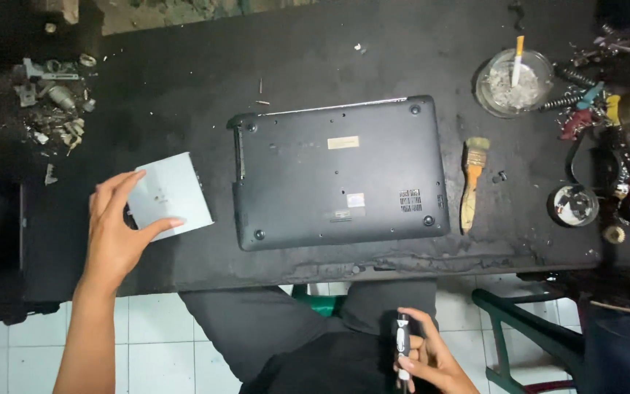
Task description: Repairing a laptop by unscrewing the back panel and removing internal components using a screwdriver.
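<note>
Laptop (340, 173) lies base-up mid-table, apparently for underside access, while left hand (114, 226) pinches a flat silver drive unit (169, 195) just beside its open side (fingers spread along the edges), and right hand (423, 357) grips a screwdriver (402, 352) over the lap.

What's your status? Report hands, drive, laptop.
Left hand grips the silver optical drive, clear of the laptop. Right hand holds a screwdriver over the lap. Laptop upside down; brush beside it.
</note>
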